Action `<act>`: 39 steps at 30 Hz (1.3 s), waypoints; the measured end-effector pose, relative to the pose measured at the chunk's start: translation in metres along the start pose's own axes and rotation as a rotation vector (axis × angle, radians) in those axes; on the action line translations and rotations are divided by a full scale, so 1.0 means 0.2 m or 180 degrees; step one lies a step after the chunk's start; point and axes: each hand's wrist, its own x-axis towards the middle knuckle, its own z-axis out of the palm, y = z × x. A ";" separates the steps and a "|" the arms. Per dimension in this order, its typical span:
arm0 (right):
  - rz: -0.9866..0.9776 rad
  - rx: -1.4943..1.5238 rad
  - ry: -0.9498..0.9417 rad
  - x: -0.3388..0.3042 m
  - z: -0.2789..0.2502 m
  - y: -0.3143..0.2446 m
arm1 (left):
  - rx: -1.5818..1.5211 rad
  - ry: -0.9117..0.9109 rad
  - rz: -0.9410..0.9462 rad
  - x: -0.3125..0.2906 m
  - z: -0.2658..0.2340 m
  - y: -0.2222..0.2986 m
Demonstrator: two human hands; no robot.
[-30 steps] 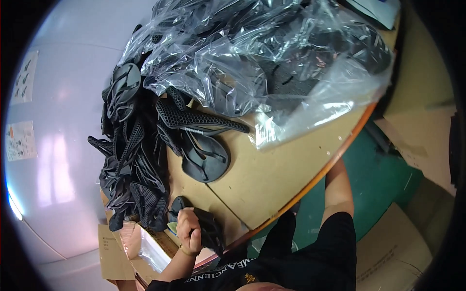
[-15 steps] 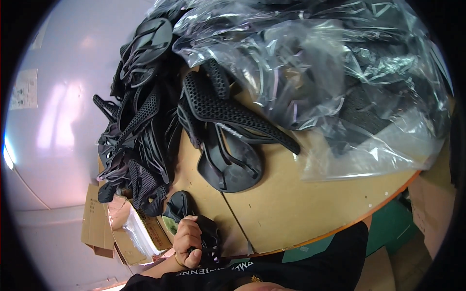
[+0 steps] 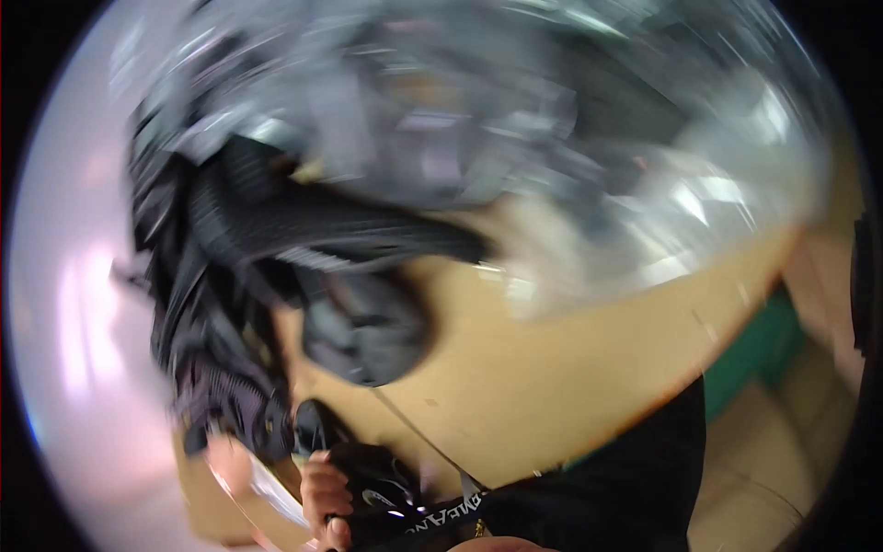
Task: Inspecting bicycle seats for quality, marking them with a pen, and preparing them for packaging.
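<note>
At the lower left, near the front of my body, my left hand [image 3: 326, 497] is closed, with its fingers curled round the edge of a dark bicycle saddle [image 3: 375, 474]. Blur and my black shirt hide most of that saddle's outline. Just beyond the hand, the rounded end of another black saddle [image 3: 315, 428] lies by the pile. A larger saddle [image 3: 368, 336] rests underside up on the cardboard-covered table [image 3: 515, 368]. Across it lies a saddle with a honeycomb surface [image 3: 322, 225], its narrow end pointing right. My right hand is out of view.
Black saddles [image 3: 216, 340] are heaped along the table's left side. Clear plastic sheeting [image 3: 662, 202] covers dark items across the back and right. An open cardboard box [image 3: 212, 501] stands at the lower left, beside a pale wall [image 3: 74, 230].
My view has swung, blurring the picture; saddles and plastic now sit further left in it. My left hand appears lower and stays closed beside my body.
</note>
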 end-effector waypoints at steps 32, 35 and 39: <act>0.0318 -0.0538 0.1460 -0.29 -0.80 -0.43 | 0.0353 -0.0790 0.0521 0.07 0.00 0.07; 0.0262 -0.0728 0.1454 -0.33 -0.81 -0.60 | 0.0922 -0.0537 -0.0180 0.13 0.15 0.19; 0.0118 -0.1000 0.1461 -0.42 -0.82 -0.92 | 0.0799 -0.0128 -0.0339 0.13 0.16 0.20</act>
